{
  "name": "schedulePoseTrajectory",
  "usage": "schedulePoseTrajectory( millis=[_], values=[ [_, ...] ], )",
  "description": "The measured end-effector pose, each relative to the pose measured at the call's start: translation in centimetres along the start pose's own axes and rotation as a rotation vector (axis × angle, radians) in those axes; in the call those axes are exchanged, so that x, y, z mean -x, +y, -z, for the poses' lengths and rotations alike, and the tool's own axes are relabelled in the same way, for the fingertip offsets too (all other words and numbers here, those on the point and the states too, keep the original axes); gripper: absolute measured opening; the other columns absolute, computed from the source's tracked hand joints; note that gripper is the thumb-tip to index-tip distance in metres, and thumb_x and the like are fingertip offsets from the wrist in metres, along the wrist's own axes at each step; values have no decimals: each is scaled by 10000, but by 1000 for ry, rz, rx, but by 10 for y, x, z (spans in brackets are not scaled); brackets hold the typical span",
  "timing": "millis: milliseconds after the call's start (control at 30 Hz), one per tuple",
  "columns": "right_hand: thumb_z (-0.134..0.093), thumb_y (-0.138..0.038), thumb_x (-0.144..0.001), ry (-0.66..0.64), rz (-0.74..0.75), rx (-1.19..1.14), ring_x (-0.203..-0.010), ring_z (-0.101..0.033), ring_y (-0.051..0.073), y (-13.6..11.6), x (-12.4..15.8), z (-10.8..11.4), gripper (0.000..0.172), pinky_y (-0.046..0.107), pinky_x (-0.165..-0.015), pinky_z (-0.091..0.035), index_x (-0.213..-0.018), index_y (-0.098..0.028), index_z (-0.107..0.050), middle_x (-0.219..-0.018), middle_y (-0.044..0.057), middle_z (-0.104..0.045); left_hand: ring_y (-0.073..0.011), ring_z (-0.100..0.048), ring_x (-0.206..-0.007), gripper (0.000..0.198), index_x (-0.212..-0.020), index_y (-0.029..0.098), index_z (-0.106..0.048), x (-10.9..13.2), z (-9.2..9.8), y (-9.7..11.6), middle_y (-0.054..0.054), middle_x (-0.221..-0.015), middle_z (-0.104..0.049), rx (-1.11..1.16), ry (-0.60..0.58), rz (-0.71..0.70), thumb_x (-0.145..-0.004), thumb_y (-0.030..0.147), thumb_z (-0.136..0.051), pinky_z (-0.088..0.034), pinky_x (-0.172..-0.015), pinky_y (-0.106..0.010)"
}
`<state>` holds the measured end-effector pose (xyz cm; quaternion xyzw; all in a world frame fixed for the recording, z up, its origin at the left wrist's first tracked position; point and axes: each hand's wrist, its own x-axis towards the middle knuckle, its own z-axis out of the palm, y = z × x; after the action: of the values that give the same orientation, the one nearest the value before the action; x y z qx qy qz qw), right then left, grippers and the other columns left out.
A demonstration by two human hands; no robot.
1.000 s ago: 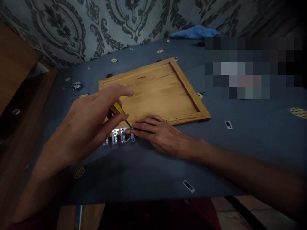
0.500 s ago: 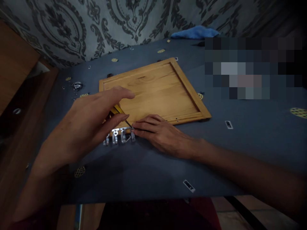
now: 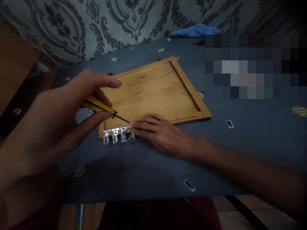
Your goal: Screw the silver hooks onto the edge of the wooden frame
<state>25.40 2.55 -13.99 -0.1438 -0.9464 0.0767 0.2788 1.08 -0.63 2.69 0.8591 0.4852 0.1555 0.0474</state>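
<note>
My left hand (image 3: pixel 79 105) grips a yellow and black screwdriver (image 3: pixel 100 108) between thumb and fingers, with the index finger stretched out above it. The screwdriver's thin shaft slants down to the right, its tip just above the metal hook rail (image 3: pixel 115 131). That silver rail, with several curved hooks, lies along the near left edge of a framed wooden panel (image 3: pixel 148 92). A screw head shows at the rail's left end. My right hand (image 3: pixel 160 134) lies over the panel's near edge, its fingertips pressing on the rail's right end and hiding the rest.
A blue-grey cloth with pineapple prints covers the table (image 3: pixel 148 179). At the back lies a blue cloth (image 3: pixel 195 31), before a patterned curtain (image 3: pixel 129 16). Wooden furniture (image 3: pixel 19 64) stands at the left. A blurred-out patch covers the upper right.
My left hand has drawn back to the left with the screwdriver, lifting its tip off the rail and uncovering the rail's left end. My right hand has stayed in place.
</note>
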Motion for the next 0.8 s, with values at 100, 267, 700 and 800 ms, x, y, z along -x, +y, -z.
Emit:
schedulePoseTrajectory(
  millis=[100, 267, 700, 800],
  values=[
    [-502, -79, -956, 5, 1, -5, -1207, -600, 258, 0, 0, 0, 366, 450, -1045, -457, -1295, -109, -635, -1309, 119, -694, -244, -684, -882, 440, -1384, 356, -521, -2, -5, -1, -12, -1047, -690, -13, -52, -32, -946, 402, -530, -507, -694, -355],
    [-495, -87, -964, -7, -10, 6, -1214, -603, 244, -2, -1, 2, 383, 445, -1031, -470, -1316, -151, -629, -1315, 103, -695, -221, -697, -837, 403, -1372, 250, -525, -8, -14, 5, -35, -1010, -716, -46, -106, -78, -977, 314, -483, -499, -666, -315],
    [-474, -82, -971, 8, -5, 8, -1193, -613, 245, 0, -1, 0, 378, 455, -1027, -473, -1305, -142, -639, -1302, 119, -699, -194, -659, -767, 436, -1388, 234, -535, -7, -21, -1, -31, -960, -701, 22, -93, -156, -962, 329, -543, -454, -642, -286],
    [-469, -80, -970, 15, 5, 17, -1191, -613, 250, -1, 0, 0, 369, 450, -1019, -475, -1292, -125, -643, -1301, 119, -701, -206, -649, -765, 446, -1389, 237, -542, -7, -26, 1, -29, -950, -695, 36, -61, -122, -973, 398, -549, -451, -664, -298]
  ],
)
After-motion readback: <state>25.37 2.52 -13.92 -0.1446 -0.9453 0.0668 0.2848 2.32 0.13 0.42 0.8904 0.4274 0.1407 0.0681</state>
